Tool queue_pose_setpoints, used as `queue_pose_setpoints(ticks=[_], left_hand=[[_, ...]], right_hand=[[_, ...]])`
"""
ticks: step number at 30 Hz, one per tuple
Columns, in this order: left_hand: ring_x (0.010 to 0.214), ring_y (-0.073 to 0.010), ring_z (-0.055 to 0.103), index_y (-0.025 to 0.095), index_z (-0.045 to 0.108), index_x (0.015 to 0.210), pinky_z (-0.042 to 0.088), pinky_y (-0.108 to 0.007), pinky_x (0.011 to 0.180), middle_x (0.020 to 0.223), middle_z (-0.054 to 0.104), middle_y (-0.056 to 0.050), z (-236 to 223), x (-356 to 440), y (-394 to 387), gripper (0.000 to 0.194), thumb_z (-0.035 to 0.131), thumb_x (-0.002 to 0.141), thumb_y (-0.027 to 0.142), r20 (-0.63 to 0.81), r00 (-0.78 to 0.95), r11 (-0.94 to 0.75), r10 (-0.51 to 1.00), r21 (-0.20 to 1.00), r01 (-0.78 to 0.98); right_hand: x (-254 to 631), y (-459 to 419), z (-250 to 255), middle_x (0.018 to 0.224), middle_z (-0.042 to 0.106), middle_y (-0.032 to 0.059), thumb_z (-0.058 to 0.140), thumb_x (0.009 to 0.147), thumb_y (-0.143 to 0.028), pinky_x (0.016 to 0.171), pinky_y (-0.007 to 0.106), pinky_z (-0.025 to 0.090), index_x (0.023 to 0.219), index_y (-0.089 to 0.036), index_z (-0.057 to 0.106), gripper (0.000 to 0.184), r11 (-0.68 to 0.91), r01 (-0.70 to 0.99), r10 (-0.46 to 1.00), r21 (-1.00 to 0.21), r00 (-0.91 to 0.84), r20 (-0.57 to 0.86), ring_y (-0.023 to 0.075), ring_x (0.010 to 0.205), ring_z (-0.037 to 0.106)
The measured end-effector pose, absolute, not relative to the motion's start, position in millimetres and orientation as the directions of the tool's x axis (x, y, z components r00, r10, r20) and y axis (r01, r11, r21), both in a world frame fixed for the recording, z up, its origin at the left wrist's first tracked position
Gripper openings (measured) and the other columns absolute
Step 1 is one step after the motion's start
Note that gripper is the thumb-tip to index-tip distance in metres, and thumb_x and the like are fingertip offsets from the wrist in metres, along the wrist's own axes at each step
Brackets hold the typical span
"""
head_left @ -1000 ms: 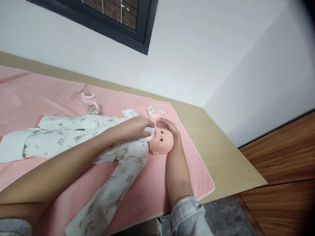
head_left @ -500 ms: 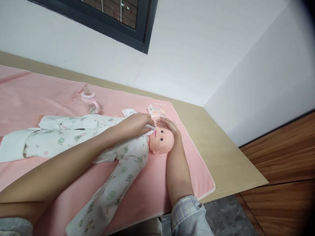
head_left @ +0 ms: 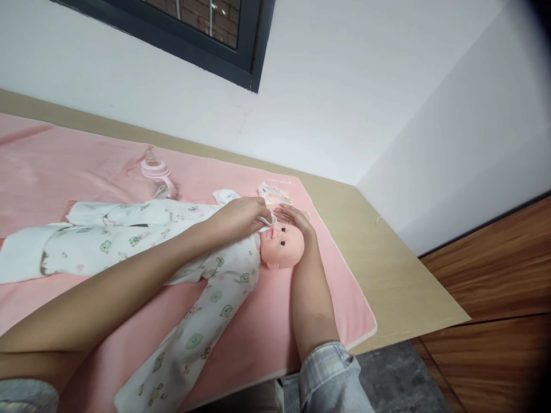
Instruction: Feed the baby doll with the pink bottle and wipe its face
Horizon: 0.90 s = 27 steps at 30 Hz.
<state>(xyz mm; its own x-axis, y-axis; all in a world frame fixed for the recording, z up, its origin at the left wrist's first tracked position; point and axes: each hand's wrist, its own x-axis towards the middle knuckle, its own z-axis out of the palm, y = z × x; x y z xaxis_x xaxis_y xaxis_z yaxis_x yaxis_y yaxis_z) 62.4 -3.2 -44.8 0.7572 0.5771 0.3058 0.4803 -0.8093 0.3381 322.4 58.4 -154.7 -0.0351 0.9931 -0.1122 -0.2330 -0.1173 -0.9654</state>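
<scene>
A baby doll (head_left: 282, 246) in a white printed romper (head_left: 142, 238) lies on a pink blanket (head_left: 258, 338), head to the right. My left hand (head_left: 241, 217) is closed on a small white cloth (head_left: 267, 221), pressed at the doll's mouth and chin. My right hand (head_left: 295, 221) lies flat with fingers stretched over the top of the doll's head, cupping it.
A pink baby bottle (head_left: 157, 178) lies on the blanket behind the doll. A clear plastic packet (head_left: 273, 194) sits near the blanket's far right corner. The tan table (head_left: 387, 269) ends at the right, with wooden floor beyond. A white wall and dark window frame stand behind.
My left hand has shifted the white cloth slightly right, closer over the doll's mouth. The right hand and the doll stay almost still.
</scene>
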Motion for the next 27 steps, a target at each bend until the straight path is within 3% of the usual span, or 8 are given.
queue_pose_setpoints(ticks=[11, 17, 27], left_hand=[[0.085, -0.0183, 0.061, 0.020, 0.077, 0.098, 0.042, -0.027, 0.072, 0.102, 0.064, -0.005, -43, 66, -6, 0.042, 0.043, 0.078, 0.003, 0.346, 0.749, -0.817, 0.566, 0.356, 0.453], [0.083, -0.0181, 0.061, 0.019, 0.078, 0.098, 0.042, -0.027, 0.072, 0.098, 0.063, -0.005, -46, 67, -7, 0.044, 0.045, 0.076, 0.000, 0.348, 0.766, -0.832, 0.540, 0.357, 0.424], [0.085, -0.0177, 0.062, 0.020, 0.077, 0.096, 0.042, -0.026, 0.073, 0.099, 0.065, -0.003, -40, 67, -12, 0.041, 0.046, 0.078, -0.001, 0.319, 0.768, -0.819, 0.556, 0.368, 0.440]], right_hand=[[315, 50, -143, 0.092, 0.073, 0.0057, 0.063, 0.083, -0.022, 0.103, 0.039, 0.051, 0.096, -0.018, 0.062, 0.014, -0.148, -0.286, 0.988, -0.947, 0.002, -0.155, 0.0203, 0.102, 0.069], [312, 47, -139, 0.086, 0.073, 0.0043, 0.058, 0.085, -0.015, 0.103, 0.040, 0.051, 0.097, -0.016, 0.060, 0.012, -0.149, -0.309, 0.988, -0.939, 0.002, -0.157, 0.0188, 0.097, 0.070], [315, 52, -144, 0.086, 0.072, 0.0024, 0.060, 0.085, -0.017, 0.101, 0.039, 0.053, 0.092, -0.020, 0.062, 0.008, -0.144, -0.302, 0.989, -0.942, -0.007, -0.149, 0.0192, 0.096, 0.071]])
